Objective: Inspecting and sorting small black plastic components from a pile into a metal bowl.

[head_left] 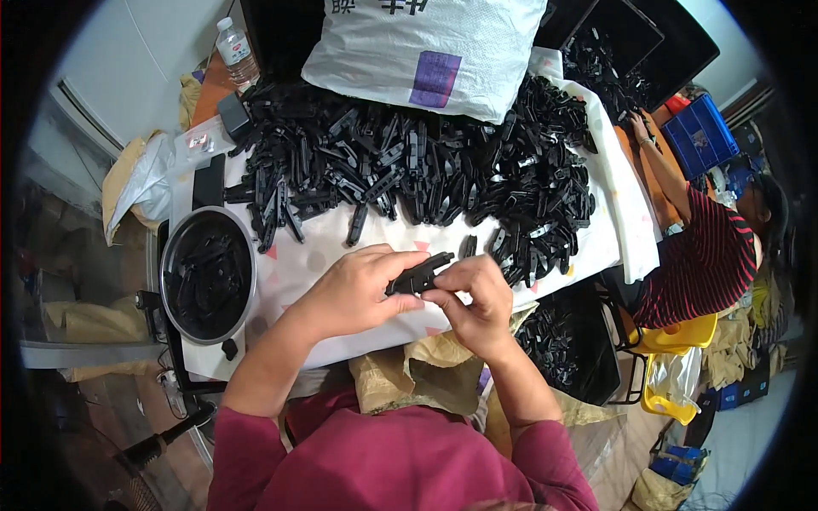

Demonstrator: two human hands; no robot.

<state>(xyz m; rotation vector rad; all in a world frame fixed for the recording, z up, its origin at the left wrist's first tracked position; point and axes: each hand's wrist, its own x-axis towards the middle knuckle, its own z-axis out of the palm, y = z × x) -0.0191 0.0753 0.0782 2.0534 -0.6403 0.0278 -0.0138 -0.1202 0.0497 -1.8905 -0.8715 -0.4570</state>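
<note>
In front of my body, above the near edge of the table, my left hand (365,286) is closed around a long black plastic part (416,278). The fingers and thumb of my right hand (479,300) pinch the same part at its right side. It is tilted, with its narrow end up to the right. Just beyond my hands, a small black piece (468,246) lies on the cloth. A large heap of similar black plastic parts (375,157) spreads across the far half of the table.
At left, a round metal bowl (252,266) holds black pieces. A white woven sack (366,64) stands behind the heap, near a water bottle (237,53). A black tray (603,362) of small parts sits at lower right. Another person (703,255) in stripes reaches toward parts at far right.
</note>
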